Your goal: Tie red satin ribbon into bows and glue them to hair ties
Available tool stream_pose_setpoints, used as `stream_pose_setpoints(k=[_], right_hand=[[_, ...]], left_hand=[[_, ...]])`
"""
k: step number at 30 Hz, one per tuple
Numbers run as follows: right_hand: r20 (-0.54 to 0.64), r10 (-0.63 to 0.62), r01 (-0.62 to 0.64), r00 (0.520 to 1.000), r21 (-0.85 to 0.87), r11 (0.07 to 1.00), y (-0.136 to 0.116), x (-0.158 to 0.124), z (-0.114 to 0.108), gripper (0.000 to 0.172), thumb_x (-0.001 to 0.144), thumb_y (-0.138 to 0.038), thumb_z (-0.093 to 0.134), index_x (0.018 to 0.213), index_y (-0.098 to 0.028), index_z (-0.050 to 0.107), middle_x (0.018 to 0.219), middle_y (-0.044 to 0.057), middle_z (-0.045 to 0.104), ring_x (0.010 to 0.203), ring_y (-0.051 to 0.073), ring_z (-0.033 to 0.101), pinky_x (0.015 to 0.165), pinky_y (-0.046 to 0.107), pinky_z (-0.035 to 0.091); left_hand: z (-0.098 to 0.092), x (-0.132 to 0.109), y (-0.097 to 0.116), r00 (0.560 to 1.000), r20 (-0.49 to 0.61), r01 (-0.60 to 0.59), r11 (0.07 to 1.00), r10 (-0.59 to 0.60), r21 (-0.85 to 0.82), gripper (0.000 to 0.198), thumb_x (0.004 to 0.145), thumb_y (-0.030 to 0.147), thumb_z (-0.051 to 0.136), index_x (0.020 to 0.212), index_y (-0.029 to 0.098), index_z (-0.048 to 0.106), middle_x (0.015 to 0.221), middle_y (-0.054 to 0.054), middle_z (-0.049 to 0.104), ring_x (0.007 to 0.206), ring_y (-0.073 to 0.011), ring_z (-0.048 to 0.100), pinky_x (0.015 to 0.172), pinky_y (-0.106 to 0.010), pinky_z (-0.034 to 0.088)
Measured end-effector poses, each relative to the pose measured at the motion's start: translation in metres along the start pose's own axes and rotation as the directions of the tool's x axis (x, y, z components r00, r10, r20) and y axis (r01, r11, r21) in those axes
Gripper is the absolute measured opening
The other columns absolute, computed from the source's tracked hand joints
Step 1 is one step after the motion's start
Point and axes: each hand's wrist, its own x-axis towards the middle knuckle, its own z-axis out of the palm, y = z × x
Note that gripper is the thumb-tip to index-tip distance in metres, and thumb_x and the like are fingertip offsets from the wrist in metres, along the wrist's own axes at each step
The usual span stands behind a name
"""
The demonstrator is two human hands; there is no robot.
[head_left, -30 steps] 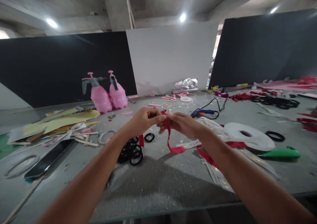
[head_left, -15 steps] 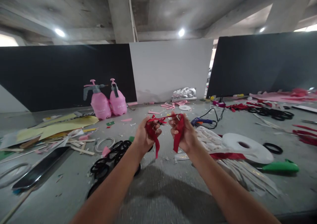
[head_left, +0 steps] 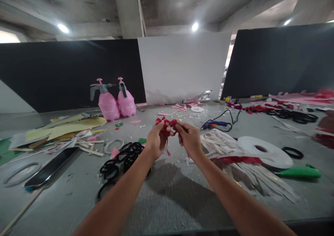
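Note:
Between my two hands a red ribbon [head_left: 173, 122] is bunched and looped above the grey table. My left hand [head_left: 158, 138] is closed on its left part, and a thin tail dangles below the fingers. My right hand [head_left: 190, 137] pinches the right part of the same ribbon, close to the left fingertips. Whether the loops form a knot or a bow, I cannot tell. Black rings [head_left: 129, 152] lie in a heap beside my left forearm. White strips [head_left: 217, 142] lie to the right of my right hand.
Two pink spray bottles [head_left: 109, 105] stand at the back left. A phone [head_left: 52, 168] and yellow sheets [head_left: 75, 127] lie on the left. To the right are a blue glue gun [head_left: 215, 123] with its cord, a large white roll [head_left: 273, 156] and a green-handled tool [head_left: 300, 172].
My hands have come closer together. The ribbon, stretched between them with two hanging ends before, is now gathered into loops at the fingertips. The view has shifted slightly.

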Motion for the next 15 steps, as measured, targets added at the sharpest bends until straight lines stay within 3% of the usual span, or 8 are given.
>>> stream_pose_setpoints(k=[2, 4, 7, 9, 12, 15], right_hand=[[-0.044, -0.021, 0.023, 0.999, 0.034, 0.999, 0.001, 0.001, -0.002, 0.031, 0.07, -0.039, 0.068, 0.093, -0.019, 0.06, 0.046, -0.008, 0.047, 0.033, 0.005, 0.035, 0.028, 0.017, 0.028], [-0.033, 0.056, -0.049, 0.998, 0.179, 0.983, 0.0, 0.002, -0.004, 0.036, 0.067, -0.037, 0.071, 0.097, -0.021, 0.059, 0.053, -0.008, 0.052, 0.037, 0.005, 0.039, 0.031, 0.016, 0.032], [0.091, 0.216, -0.234, 0.972, 0.342, 0.91, -0.003, 0.002, -0.007, 0.04, 0.062, -0.032, 0.075, 0.098, -0.02, 0.061, 0.064, -0.005, 0.058, 0.046, 0.004, 0.046, 0.034, 0.013, 0.035], [0.168, 0.258, -0.304, 0.951, 0.379, 0.874, -0.005, 0.001, -0.008, 0.036, 0.061, -0.03, 0.077, 0.093, -0.019, 0.063, 0.07, -0.003, 0.061, 0.05, 0.004, 0.048, 0.035, 0.012, 0.035], [0.222, 0.24, -0.31, 0.945, 0.378, 0.872, -0.006, 0.0, -0.009, 0.028, 0.064, -0.033, 0.075, 0.085, -0.018, 0.064, 0.071, -0.002, 0.061, 0.05, 0.004, 0.048, 0.035, 0.013, 0.035], [0.194, 0.219, -0.277, 0.956, 0.359, 0.891, -0.005, -0.001, -0.008, 0.027, 0.066, -0.037, 0.073, 0.082, -0.018, 0.062, 0.066, -0.004, 0.058, 0.048, 0.005, 0.047, 0.034, 0.015, 0.035]], left_hand=[[0.001, -0.001, -0.001, 0.999, 0.031, -0.016, 0.999, 0.014, 0.046, 0.017, 0.076, 0.03, 0.062, 0.081, 0.014, 0.06, 0.068, 0.001, 0.058, 0.057, -0.0086, 0.056, 0.066, -0.024, 0.046], [0.0, -0.002, -0.002, 0.999, 0.037, -0.036, 0.995, 0.033, 0.097, 0.02, 0.072, 0.026, 0.067, 0.087, 0.013, 0.062, 0.072, 0.0, 0.062, 0.058, -0.0087, 0.057, 0.066, -0.024, 0.046], [-0.004, -0.001, -0.003, 0.999, 0.006, -0.045, 0.989, 0.045, 0.139, 0.024, 0.068, 0.023, 0.072, 0.086, 0.013, 0.061, 0.074, -0.002, 0.066, 0.058, -0.0103, 0.06, 0.065, -0.024, 0.046], [-0.006, 0.0, -0.003, 0.998, -0.008, -0.053, 0.993, 0.054, 0.103, 0.023, 0.068, 0.023, 0.073, 0.083, 0.014, 0.058, 0.073, -0.001, 0.067, 0.058, -0.0108, 0.061, 0.064, -0.025, 0.046], [-0.009, 0.0, -0.002, 0.999, 0.015, -0.03, 0.999, 0.03, 0.035, 0.024, 0.069, 0.022, 0.073, 0.087, 0.015, 0.058, 0.078, -0.001, 0.068, 0.061, -0.0108, 0.062, 0.067, -0.025, 0.046], [-0.012, 0.001, 0.0, 0.999, -0.002, 0.032, 0.999, -0.032, -0.026, 0.023, 0.071, 0.019, 0.071, 0.091, 0.014, 0.061, 0.083, -0.003, 0.069, 0.069, -0.011, 0.064, 0.074, -0.024, 0.047]])
